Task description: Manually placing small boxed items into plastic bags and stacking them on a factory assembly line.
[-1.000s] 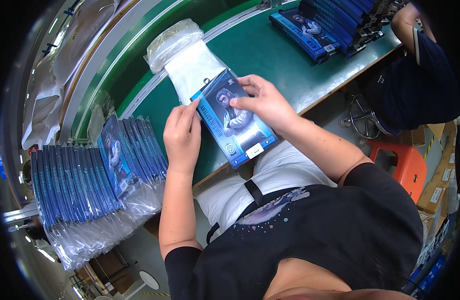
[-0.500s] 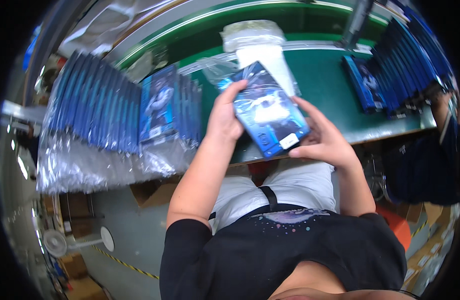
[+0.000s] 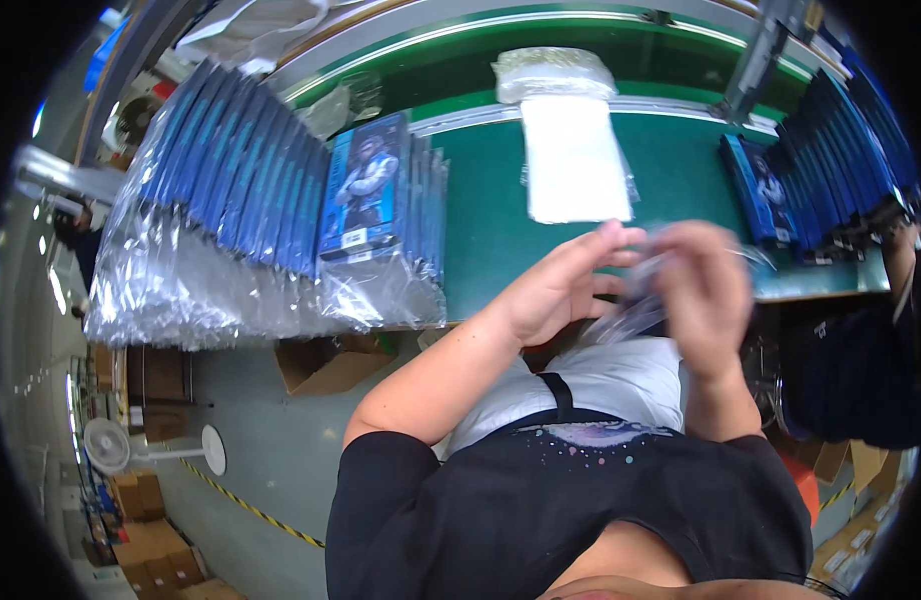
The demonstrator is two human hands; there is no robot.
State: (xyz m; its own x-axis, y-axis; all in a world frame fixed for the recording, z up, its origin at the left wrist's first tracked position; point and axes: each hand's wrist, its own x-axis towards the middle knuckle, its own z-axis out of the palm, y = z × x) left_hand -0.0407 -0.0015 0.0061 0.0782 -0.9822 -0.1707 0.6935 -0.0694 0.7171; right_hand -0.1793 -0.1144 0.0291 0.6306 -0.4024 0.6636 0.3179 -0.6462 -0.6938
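Just over the table's near edge, both hands meet around a clear plastic bag [image 3: 629, 308], smeared by motion. My left hand [image 3: 556, 292] comes from the left, its fingers bent and spread against the bag's side. On the other side, my right hand [image 3: 709, 295] is badly blurred, with fingers curled toward the bag; its exact grip is hidden. Whether the blue box is inside the bag cannot be made out. Beyond the hands lies a stack of white and clear plastic bags [image 3: 578, 165].
Blue boxes in clear plastic [image 3: 231, 165] stand upright in a row on the left, one blue box [image 3: 366, 190] facing me. More blue boxes [image 3: 826, 165] line the right of the green table [image 3: 481, 210]. Another person's arm [image 3: 899, 250] shows at far right. A metal post [image 3: 766, 65] rises behind.
The blue box's printed front, plainly visible between my hands before, no longer shows. Both hands have shifted right, with my right hand raised and turned. The view has moved slightly left.
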